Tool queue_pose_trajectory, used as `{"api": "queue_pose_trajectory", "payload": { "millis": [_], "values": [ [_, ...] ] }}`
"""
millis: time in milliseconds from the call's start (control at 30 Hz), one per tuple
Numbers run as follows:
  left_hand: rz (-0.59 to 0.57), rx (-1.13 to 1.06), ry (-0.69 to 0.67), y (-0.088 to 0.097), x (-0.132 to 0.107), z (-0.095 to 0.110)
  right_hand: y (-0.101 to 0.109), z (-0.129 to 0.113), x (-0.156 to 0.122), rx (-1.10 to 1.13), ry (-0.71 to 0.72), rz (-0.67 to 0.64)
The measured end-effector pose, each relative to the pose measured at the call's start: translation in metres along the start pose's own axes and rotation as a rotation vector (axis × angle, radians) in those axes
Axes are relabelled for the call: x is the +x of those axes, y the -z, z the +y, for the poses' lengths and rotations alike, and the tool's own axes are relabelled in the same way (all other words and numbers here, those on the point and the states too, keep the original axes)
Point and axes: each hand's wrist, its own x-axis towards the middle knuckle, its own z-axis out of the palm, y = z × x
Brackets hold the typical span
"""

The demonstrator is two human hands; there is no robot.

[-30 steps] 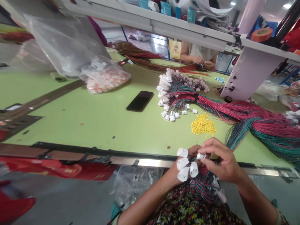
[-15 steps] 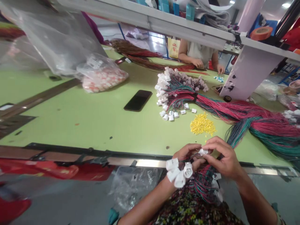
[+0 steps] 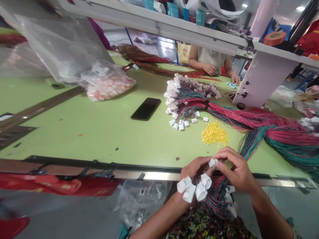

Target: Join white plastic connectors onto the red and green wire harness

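Green worktable in a workshop: the left hand and right hand pinch a small white connector at its near edge.

Fingertips of both hands close on the connector from left and right; four larger-looking white connectors hang by the left wrist. The piece looks light and stiff, probably smooth plastic, best taken by its side walls; the thin wires below seem soft and quick to tangle, crowding the near side. A yellow heap of tiny parts lies just beyond, with a tied wire harness farther right and a black phone well left.
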Motion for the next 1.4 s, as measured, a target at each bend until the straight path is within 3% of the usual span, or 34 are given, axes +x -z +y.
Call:
{"api": "queue_pose_trajectory", "payload": {
  "millis": [133,300,400,600,700,1033,1233,1400],
  "values": [
    [0.023,-0.24,0.196,-0.004,0.0,-0.01,0.013,0.012,-0.001,-0.013,-0.102,0.167],
    [0.058,-0.346,0.235,-0.006,0.001,-0.017,0.014,0.031,-0.001,-0.27,-0.187,-0.06],
    [0.049,-0.352,0.235,-0.005,0.001,-0.016,0.007,0.038,-0.003,-0.339,-0.2,-0.119],
    [0.067,-0.417,0.229,-0.006,0.0,-0.012,-0.009,0.022,-0.004,-0.049,-0.134,0.009],
    [0.058,-0.468,0.232,-0.008,0.001,-0.01,-0.012,0.01,-0.002,0.064,-0.048,0.002],
    [-0.063,-0.5,0.252,-0.008,-0.003,-0.015,-0.011,0.007,0.0,0.041,0.035,0.004],
    [0.095,-0.462,0.216,-0.015,-0.005,-0.022,-0.01,0.003,0.001,0.04,0.0,0.036],
    [-0.005,-0.572,0.339,-0.008,-0.002,-0.01,-0.009,0.003,-0.001,0.066,-0.01,0.006]
  ]
}}
